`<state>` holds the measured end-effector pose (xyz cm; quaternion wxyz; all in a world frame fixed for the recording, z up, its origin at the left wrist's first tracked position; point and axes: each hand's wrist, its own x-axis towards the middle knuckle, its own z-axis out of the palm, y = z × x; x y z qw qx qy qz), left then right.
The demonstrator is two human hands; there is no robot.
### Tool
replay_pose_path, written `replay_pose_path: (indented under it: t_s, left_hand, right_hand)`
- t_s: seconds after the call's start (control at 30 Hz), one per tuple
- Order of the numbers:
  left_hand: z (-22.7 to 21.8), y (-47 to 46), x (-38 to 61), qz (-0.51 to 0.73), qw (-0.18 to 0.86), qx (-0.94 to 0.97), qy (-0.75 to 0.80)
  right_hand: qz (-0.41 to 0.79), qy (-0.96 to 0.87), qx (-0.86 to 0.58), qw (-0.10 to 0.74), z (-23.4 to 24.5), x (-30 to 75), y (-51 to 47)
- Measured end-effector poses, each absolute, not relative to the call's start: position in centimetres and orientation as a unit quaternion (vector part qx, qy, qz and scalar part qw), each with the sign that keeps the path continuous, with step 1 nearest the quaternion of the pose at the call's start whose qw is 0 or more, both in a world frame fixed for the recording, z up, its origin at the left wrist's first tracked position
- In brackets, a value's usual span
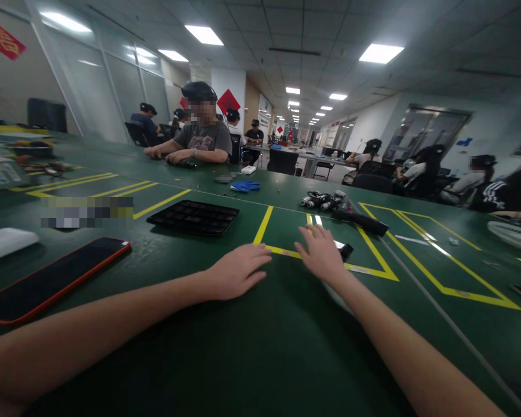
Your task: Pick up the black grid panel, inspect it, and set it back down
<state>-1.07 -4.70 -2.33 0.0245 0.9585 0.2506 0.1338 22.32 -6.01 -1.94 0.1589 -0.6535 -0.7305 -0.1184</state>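
My left hand (pixel 238 270) rests low over the green table (pixel 243 359), fingers stretched to the right, holding nothing. My right hand (pixel 321 252) is a little further right, palm down with its fingers spread, and it holds nothing either. Between the two lies a strip of yellow tape (pixel 281 251). Just beyond my right wrist is a small black object (pixel 345 251), partly hidden by the hand, its kind unclear. A black ribbed tray (pixel 194 218) lies beyond my left hand. Past my right hand sits a bunch of black and silver cylindrical parts with cables (pixel 325 200).
At left lie a phone with an orange-red edge (pixel 55 278) and a white object (pixel 8 243). A blue glove (pixel 245 186) and a black tube-like piece (pixel 360 221) lie farther back. A co-worker in a grey shirt (pixel 206 139) sits across; other people sit behind.
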Motion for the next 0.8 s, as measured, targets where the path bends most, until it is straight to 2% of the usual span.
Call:
replay_pose_path:
  t_s: [0.1,0.2,0.33,0.47,0.57,0.67,0.8]
  left_hand:
    - [-2.1,-7.9,-0.5,0.074,0.064,0.981,0.166]
    - [-2.2,-9.2,0.1,0.077,0.063,0.983,0.156]
    - [-1.7,-7.6,0.2,0.088,0.008,0.974,0.208]
    - [-1.0,-4.1,-0.6,0.089,-0.100,0.907,0.400]
    - [-1.0,-1.9,-1.6,0.027,-0.105,0.854,0.509]
    - [-1.3,-1.0,-2.4,-0.011,-0.063,0.880,0.472]
    - [-1.6,-1.4,-2.5,0.003,-0.031,0.912,0.409]
  right_hand:
    - [-0.160,-0.656,-0.731,0.099,-2.7,25.8,-5.0]
    - [-0.105,-0.626,-0.771,0.050,-3.9,27.9,-4.6]
    - [-0.092,-0.625,-0.772,0.067,-4.9,28.5,-4.5]
    - [-0.109,-0.625,-0.769,0.083,-4.9,28.4,-4.5]
    - [-0.104,-0.625,-0.769,0.088,-4.8,28.3,-4.4]
    - [-0.097,-0.625,-0.770,0.088,-4.7,28.3,-4.3]
    - [-0.090,-0.623,-0.773,0.083,-4.7,28.3,-4.2]
